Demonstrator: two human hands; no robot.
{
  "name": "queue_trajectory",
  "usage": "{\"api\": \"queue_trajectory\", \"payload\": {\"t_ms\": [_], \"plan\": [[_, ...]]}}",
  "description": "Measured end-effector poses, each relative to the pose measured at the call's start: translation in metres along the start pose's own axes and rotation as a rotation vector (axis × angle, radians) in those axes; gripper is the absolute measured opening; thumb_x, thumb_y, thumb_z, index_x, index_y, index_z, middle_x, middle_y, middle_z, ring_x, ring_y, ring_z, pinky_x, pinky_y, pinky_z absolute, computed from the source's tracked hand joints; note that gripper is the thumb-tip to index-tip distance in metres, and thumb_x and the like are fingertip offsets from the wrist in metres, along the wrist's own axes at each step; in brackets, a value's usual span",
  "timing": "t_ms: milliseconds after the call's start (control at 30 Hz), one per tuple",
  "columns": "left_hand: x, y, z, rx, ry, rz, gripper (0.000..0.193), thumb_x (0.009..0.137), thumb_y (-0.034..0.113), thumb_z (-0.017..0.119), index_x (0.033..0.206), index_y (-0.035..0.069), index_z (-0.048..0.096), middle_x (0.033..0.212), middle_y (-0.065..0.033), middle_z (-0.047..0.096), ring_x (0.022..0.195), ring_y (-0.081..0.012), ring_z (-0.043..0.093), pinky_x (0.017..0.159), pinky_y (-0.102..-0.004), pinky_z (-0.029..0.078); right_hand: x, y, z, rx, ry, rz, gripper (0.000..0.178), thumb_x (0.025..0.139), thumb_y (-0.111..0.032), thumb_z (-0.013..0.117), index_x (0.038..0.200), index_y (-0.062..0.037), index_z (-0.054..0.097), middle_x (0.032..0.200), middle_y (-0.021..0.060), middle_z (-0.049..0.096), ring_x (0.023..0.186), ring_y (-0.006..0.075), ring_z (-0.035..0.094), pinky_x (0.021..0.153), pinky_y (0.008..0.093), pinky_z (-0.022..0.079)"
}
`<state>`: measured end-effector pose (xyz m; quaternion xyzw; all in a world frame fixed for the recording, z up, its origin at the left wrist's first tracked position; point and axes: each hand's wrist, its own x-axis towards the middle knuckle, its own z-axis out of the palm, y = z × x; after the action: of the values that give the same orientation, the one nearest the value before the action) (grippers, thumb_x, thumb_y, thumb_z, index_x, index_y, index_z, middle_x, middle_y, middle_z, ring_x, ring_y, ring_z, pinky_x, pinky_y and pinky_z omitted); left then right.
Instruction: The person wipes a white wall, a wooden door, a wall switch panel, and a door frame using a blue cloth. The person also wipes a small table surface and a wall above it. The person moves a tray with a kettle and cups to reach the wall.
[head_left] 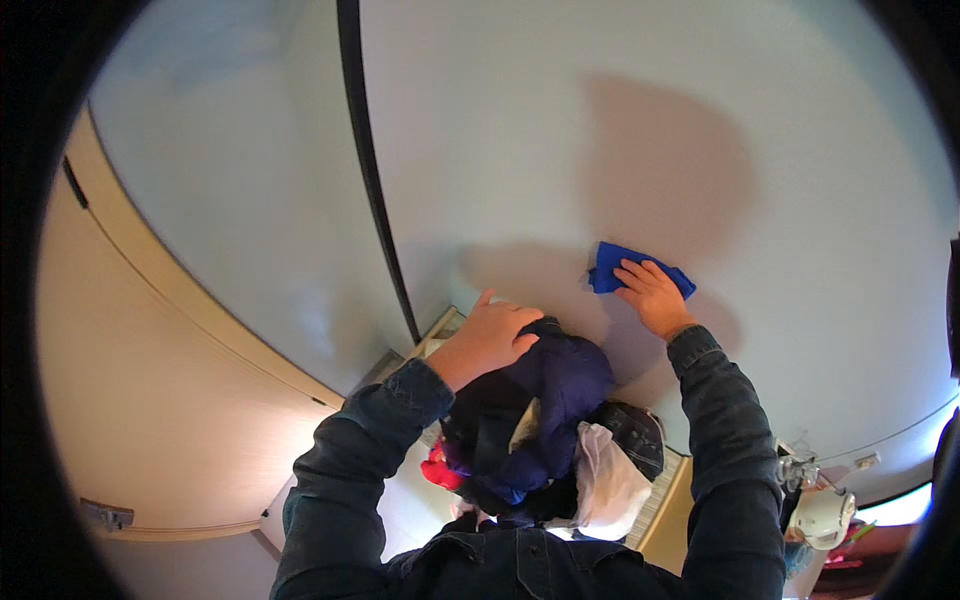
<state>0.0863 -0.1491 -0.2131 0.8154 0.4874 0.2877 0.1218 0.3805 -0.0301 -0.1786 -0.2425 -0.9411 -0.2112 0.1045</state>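
My right hand (652, 298) presses a folded blue cloth (628, 264) flat against the pale wall (820, 210), its fingers lying over the cloth. To the left, my left hand (490, 335) is held over the far edge of a heap of dark blue clothing (565, 370). Its fingers are apart, one of them pointing up. The fingertips overlap the garment's edge, and whether they touch it cannot be made out. Both arms wear dark denim sleeves.
Beside the heap sit a white plastic bag (608, 485) and a red item (440, 470). A black vertical strip (372, 170) divides the wall. At left stands a light wooden door (170, 370). A white kettle-like appliance (822, 518) and a cable (890, 438) are at lower right.
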Motion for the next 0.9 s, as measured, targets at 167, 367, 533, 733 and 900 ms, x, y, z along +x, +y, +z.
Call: {"api": "queue_trajectory", "payload": {"t_ms": [167,367,533,733,900], "plan": [[0.004,-0.007,-0.07,0.161,0.024,-0.05,0.034,0.083,0.022,0.063,0.114,0.011,0.059,0.102,-0.0108,0.065,0.08,-0.0248,0.062,0.107,-0.0534,0.025,0.022,0.021,-0.05,-0.042,0.27,0.116,0.039,0.065,0.006,0.058,0.101,-0.0075,0.064,0.123,0.01,0.058,0.124,0.0267,0.046,0.104,0.0447,0.033],[0.031,-0.02,-0.139,0.34,0.381,0.034,0.042,0.08,0.019,0.064,0.121,0.01,0.056,0.118,-0.0144,0.059,0.111,-0.0311,0.054,0.104,-0.0543,0.029,0.082,0.083,-0.168,-0.355,0.661,0.174,0.047,0.068,0.01,0.055,0.11,-0.0104,0.061,0.127,0.0095,0.055,0.125,0.0293,0.045,0.102,0.0488,0.034],[0.072,-0.058,-0.207,0.413,0.832,0.192,0.049,0.076,0.018,0.068,0.122,0.01,0.055,0.135,-0.0189,0.043,0.122,-0.0363,0.042,0.101,-0.0491,0.033,0.116,0.088,-0.192,-0.529,0.794,0.468,0.049,0.075,0.002,0.057,0.122,-0.0142,0.055,0.135,0.0094,0.048,0.13,0.0281,0.038,0.104,0.0507,0.029],[0.109,-0.104,-0.264,0.435,1.105,0.352,0.052,0.077,0.019,0.069,0.124,0.007,0.052,0.137,-0.0224,0.039,0.125,-0.0397,0.037,0.101,-0.0465,0.032,0.137,0.029,-0.055,-0.369,0.211,0.272,0.044,0.074,-0.008,0.059,0.117,-0.0153,0.059,0.135,0.0086,0.047,0.128,0.0288,0.04,0.104,0.0486,0.03],[0.137,-0.137,-0.27,0.409,1.2,0.503,0.062,0.08,0.03,0.067,0.131,0.004,0.044,0.139,-0.025,0.035,0.128,-0.0409,0.034,0.101,-0.0508,0.028,0.14,-0.033,0.053,-0.183,-0.018,0.031,0.03,0.075,-0.011,0.058,0.104,-0.0118,0.066,0.126,0.0073,0.056,0.125,0.0246,0.045,0.104,0.046,0.032]]}}
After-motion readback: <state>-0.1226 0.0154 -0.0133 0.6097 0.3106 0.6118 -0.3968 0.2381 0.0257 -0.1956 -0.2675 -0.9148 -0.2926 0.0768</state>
